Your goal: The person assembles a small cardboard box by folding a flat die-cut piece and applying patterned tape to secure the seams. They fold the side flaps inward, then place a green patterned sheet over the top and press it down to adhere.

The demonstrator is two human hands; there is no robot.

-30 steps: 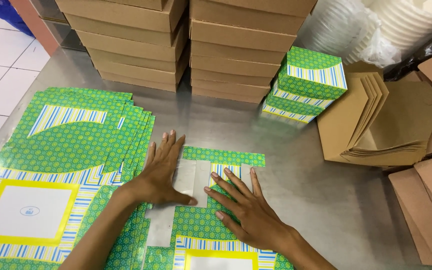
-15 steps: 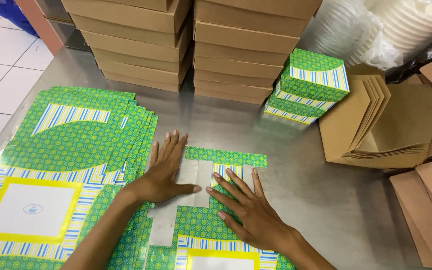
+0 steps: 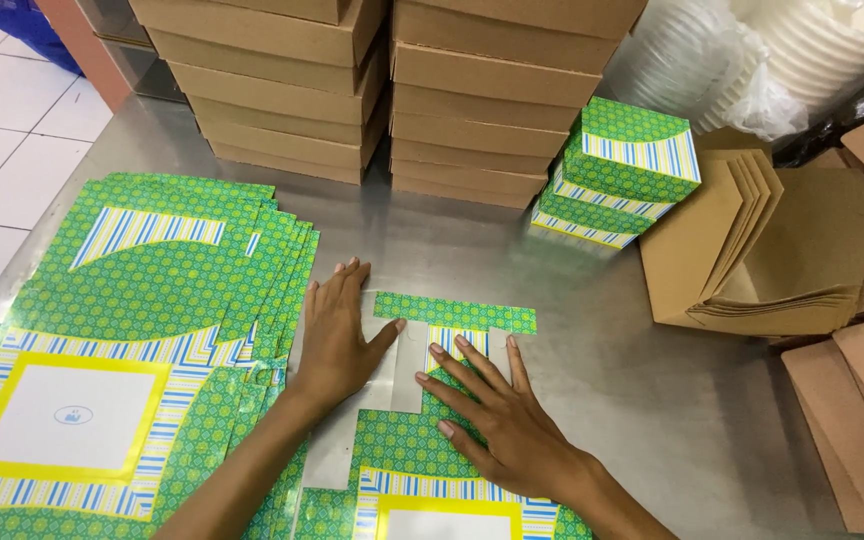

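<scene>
Head view: left hand (image 3: 335,345) flat, fingers spread, pressing grey inner flap of green patterned box blank (image 3: 407,440) onto bench (image 3: 592,400). Right hand (image 3: 497,420) flat, open, holding printed panel just beside it. Blank not yet erected, only first flaps creased. Beyond right hand: two finished green boxes (image 3: 624,172). Left of left hand: stack of flat blanks (image 3: 152,300) waiting.

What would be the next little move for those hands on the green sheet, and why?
Probably lifting the far flap up along its crease. Both hands, left hand and right hand, lie flat on the green printed sheet, which lies unfolded on the steel table, while finished boxes stand folded beyond.
</scene>
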